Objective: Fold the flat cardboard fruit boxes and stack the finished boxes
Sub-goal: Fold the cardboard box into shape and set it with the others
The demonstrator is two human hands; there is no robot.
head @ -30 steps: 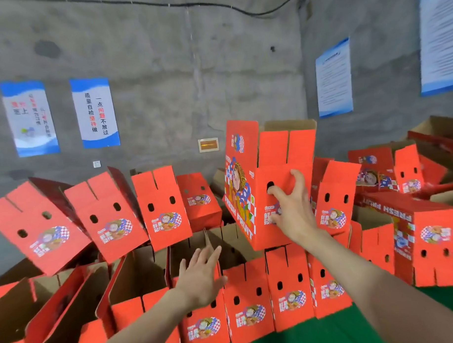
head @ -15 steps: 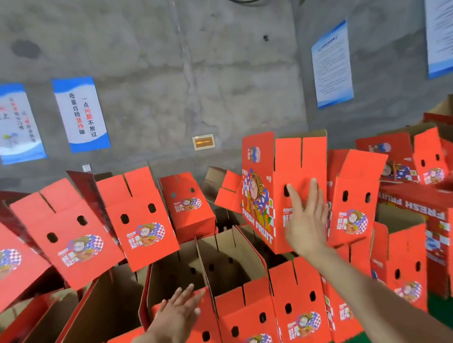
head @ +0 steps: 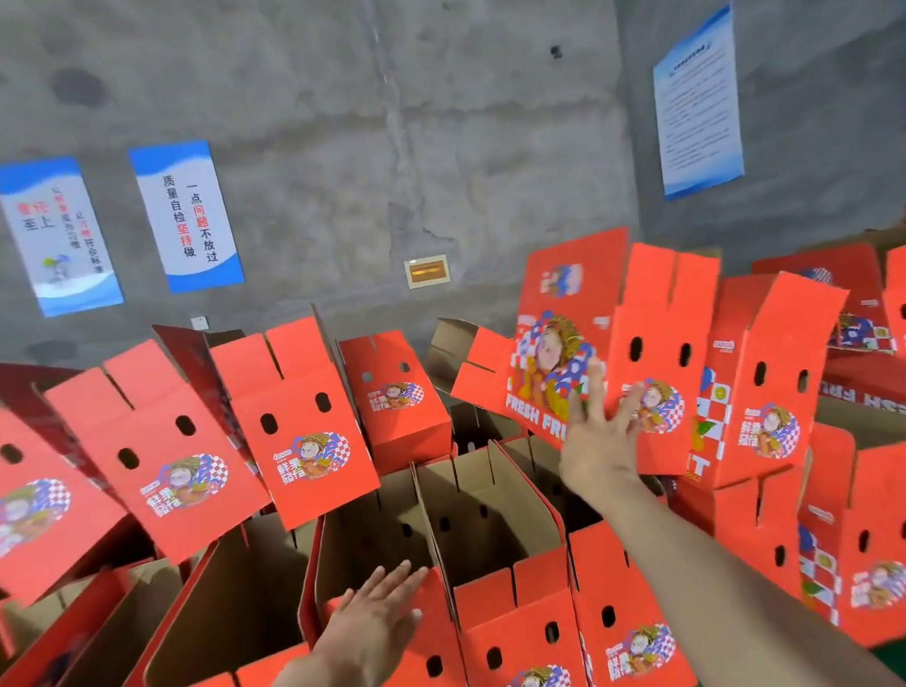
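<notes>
- Top box: folded, upright, open end up w/ flaps standing. Sits on the upper tier of the pile, right of centre, touching a neighbour box.
- R hand: fingers straight & spread, flat against the top box's near corner, low down. Pressing, not gripping.
- L hand: fingers straight, palm down on the red flap of a lower-row box. Holds nothing.
- Weight: empty corrugated card, so prob. very light; one hand should shift it.
- Stiffness: likely firm along creases & corners, but panels give if squeezed mid-face. Top flaps are loose and would bend.
- Surface: printed face looks smooth, maybe slippy under a flat palm.
- Where to hold: corners or folded edges, or fingers thru the oval holes. Skip the flaps.
- Risk: a light box on an uneven pile topples easily. The left boxes lean already, so push gently & square to the neighbour.
</notes>
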